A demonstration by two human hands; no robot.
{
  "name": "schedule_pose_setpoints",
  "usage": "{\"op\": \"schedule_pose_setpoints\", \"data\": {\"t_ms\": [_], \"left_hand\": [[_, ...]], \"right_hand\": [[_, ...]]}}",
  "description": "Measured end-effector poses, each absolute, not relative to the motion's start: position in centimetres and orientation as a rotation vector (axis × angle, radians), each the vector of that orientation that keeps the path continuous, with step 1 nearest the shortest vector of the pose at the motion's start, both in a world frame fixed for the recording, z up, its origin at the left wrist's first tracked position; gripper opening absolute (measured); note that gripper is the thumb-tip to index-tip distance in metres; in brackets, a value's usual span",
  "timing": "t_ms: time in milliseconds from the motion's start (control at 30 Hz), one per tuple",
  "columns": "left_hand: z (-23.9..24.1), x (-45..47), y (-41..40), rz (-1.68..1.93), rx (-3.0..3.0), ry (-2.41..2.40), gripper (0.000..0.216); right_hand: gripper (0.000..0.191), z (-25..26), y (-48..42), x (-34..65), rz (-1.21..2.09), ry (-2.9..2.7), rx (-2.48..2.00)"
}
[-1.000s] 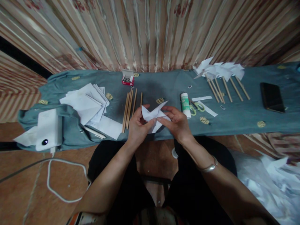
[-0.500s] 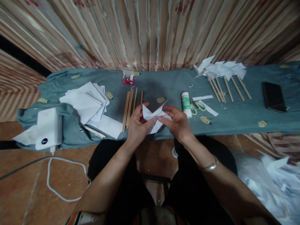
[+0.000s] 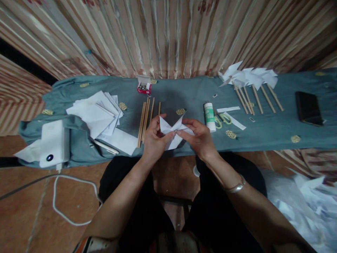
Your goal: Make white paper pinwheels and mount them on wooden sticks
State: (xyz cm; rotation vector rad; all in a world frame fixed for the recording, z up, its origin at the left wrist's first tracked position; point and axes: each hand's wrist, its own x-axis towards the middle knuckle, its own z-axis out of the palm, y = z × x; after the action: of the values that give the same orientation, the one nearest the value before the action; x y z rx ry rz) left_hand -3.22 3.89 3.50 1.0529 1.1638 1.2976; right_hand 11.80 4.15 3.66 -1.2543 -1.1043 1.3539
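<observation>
A white paper pinwheel (image 3: 173,142) with folded blades is held between both hands above the front edge of the cloth-covered table. My left hand (image 3: 155,138) grips its left side, thumb pressed at the middle. From the right, my right hand (image 3: 198,137) pinches it, thumb tip close to the left one. Something small and shiny shows at the centre between the thumbs, too small to make out fully. Several wooden sticks (image 3: 144,121) lie just left of my left hand. Right of my right hand stand or lie a glue stick (image 3: 210,117) and green-handled scissors (image 3: 223,118).
Finished-looking pinwheels on sticks (image 3: 252,79) lie at the back right, near a black phone (image 3: 308,108). A small red box of metal pins (image 3: 144,86) sits at the back. Paper sheets (image 3: 92,112), a pen (image 3: 106,147) and a white power bank (image 3: 54,144) with cable are left.
Both hands keep their hold on the paper pinwheel and have barely moved. Its upper right blade tip has shifted slightly left, and a shiny spot now shows between the thumbs.
</observation>
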Motion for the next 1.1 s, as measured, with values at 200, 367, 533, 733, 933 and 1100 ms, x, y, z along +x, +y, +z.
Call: {"op": "schedule_pose_setpoints", "data": {"t_ms": [200, 367, 533, 733, 933, 1100], "left_hand": [[3.0, -3.3, 4.0, 1.312, 1.061, 1.128, 0.067], [3.1, -3.4, 4.0, 1.295, 1.078, 1.138, 0.070], [3.4, -3.1, 3.9, 1.296, 1.086, 1.141, 0.067], [3.3, -2.9, 4.0, 1.297, 1.007, 1.140, 0.066], [3.0, -3.0, 4.1, 1.285, 0.911, 1.093, 0.067], [3.3, -3.0, 4.0, 1.270, 0.882, 1.082, 0.068]], "right_hand": [[0.042, 3.6, 4.2, 11.8, 1.318, -1.138, -1.265], [0.043, 3.5, 4.2, 11.7, 1.326, -1.130, -1.257], [0.043, 3.7, 4.2, 11.7, 1.312, -1.135, -1.251], [0.043, 4.4, 4.2, 11.6, 1.274, -1.117, -1.251], [0.043, 4.8, 4.0, 11.4, 1.237, -1.143, -1.262], [0.040, 4.6, 3.9, 11.5, 1.217, -1.197, -1.255]]}}
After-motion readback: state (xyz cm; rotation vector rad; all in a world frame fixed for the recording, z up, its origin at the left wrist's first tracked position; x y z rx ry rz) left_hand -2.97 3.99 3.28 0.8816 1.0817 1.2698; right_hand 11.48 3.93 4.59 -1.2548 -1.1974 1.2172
